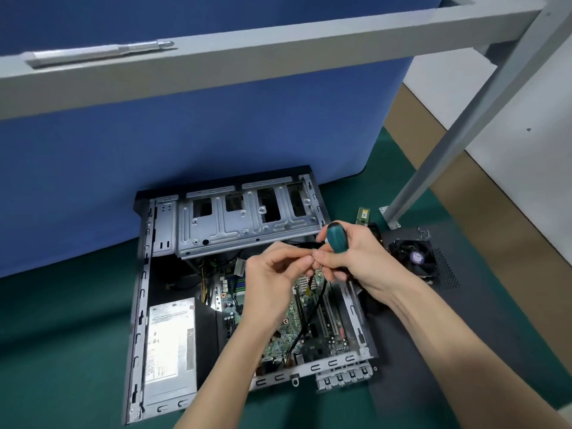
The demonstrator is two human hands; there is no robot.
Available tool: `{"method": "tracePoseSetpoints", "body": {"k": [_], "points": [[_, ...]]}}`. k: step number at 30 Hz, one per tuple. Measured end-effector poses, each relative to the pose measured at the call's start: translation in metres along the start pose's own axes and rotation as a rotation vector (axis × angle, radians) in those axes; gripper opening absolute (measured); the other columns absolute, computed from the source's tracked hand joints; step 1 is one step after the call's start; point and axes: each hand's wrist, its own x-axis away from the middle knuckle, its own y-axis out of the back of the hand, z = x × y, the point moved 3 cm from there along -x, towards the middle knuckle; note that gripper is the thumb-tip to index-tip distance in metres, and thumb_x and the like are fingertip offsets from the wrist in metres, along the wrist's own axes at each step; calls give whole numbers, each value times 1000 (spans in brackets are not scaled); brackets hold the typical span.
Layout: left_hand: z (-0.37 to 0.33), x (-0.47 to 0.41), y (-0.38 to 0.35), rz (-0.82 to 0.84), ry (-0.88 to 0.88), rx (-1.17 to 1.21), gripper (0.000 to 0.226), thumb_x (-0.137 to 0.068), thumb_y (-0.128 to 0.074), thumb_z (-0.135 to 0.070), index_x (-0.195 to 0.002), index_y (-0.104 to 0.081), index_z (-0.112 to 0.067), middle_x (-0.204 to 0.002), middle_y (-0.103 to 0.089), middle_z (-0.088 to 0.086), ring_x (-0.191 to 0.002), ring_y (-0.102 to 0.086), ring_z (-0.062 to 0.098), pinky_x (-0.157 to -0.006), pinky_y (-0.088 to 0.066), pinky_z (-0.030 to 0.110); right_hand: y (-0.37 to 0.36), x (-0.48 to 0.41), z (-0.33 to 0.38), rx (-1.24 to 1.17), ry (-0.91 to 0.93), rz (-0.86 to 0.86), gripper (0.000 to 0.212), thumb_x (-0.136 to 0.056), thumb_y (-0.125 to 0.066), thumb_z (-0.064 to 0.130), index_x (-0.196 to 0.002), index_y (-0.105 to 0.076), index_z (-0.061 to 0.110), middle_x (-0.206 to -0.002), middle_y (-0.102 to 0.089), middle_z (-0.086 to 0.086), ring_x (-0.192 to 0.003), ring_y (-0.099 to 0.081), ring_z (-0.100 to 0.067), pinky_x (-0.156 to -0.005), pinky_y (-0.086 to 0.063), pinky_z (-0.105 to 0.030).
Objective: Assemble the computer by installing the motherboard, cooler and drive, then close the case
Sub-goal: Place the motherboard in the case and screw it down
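An open desktop case (140,292) lies flat on the green mat. The green motherboard (309,317) sits inside it, with a silver power supply (170,342) at the lower left and a metal drive cage (241,221) tilted up at the back. My right hand (356,258) grips a teal-handled screwdriver (338,238) above the board. My left hand (275,274) pinches something small at the screwdriver's shaft, where a thin black cable (312,317) hangs down to the board. The screwdriver's tip is hidden by my fingers. The cooler fan (413,258) lies right of the case.
The dark case side panel (445,305) lies on the mat under the cooler. A small memory stick (363,215) rests near a grey frame leg (433,156). A blue partition (185,150) stands behind the case. A grey beam crosses overhead.
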Motion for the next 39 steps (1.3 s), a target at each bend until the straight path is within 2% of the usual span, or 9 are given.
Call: {"method": "tracePoseSetpoints", "body": {"k": [4, 7, 11, 13, 18, 22, 27, 34, 39], "points": [[2, -5, 11, -40, -13, -91, 7, -83, -68, -5, -84, -73, -9, -84, -66, 8, -77, -66, 19, -73, -55, 29, -17, -12, -10, -95, -35, -10, 9, -86, -66, 2, -84, -58, -1, -65, -64, -15, -46, -54, -16, -37, -36, -19], [9, -7, 19, -56, -51, -258, 6, -86, -67, -12, -86, -72, -12, -84, -65, 0, -81, -64, 16, -77, -54, 35, -25, -14, -20, -169, -110, -12, 14, -87, -66, 8, -82, -62, -4, -71, -64, -19, -51, -58, -21, -39, -36, -20], [19, 1, 24, -82, -105, -386, 7, -85, -69, -17, -89, -73, -14, -85, -63, -8, -80, -61, 7, -74, -51, 23, -31, -12, -40, -219, -210, -53, 9, -84, -68, 3, -79, -65, -4, -70, -64, -19, -54, -62, -24, -40, -39, -22], [26, 3, 28, -69, -74, -359, 6, -84, -70, -18, -89, -74, -16, -84, -63, -8, -79, -62, 7, -73, -50, 21, -35, -12, -49, -275, -244, -58, 7, -84, -67, 1, -79, -65, -3, -70, -63, -18, -53, -62, -23, -40, -38, -23], [40, -2, 40, 66, 49, -217, 10, -77, -74, -17, -87, -76, -18, -83, -68, -2, -77, -65, 14, -74, -54, 29, -39, -11, -63, -329, -275, -52, 8, -86, -65, 3, -78, -66, 0, -71, -64, -17, -51, -60, -20, -41, -38, -22], [49, -7, 46, 129, 150, -90, 14, -76, -74, -24, -88, -76, -17, -83, -72, 2, -80, -70, 19, -79, -56, 32, -40, -12, -67, -321, -270, -43, 14, -87, -64, 7, -76, -69, 1, -74, -66, -18, -52, -60, -19, -50, -40, -28], [56, -12, 42, 121, 198, -79, 10, -79, -73, -22, -88, -75, -17, -79, -74, 3, -77, -71, 19, -79, -56, 31, -41, -14, -69, -347, -256, -82, 20, -91, -62, 8, -73, -66, 0, -72, -64, -19, -50, -58, -20, -40, -37, -23], [57, -13, 34, 17, 87, -227, 4, -84, -70, -20, -86, -73, -21, -82, -65, -2, -76, -64, 13, -74, -51, 21, -48, -20, -75, -438, -275, -188, 15, -92, -60, 8, -79, -60, 1, -66, -58, -12, -48, -55, -17, -40, -37, -23], [51, -16, 25, 3, -221, -585, 8, -90, -64, -20, -89, -66, -12, -84, -57, -7, -77, -57, 7, -70, -47, 19, -48, -22, -75, -577, -300, -218, 10, -92, -61, 7, -85, -58, 0, -67, -57, -9, -51, -55, -17, -43, -39, -23]]}}
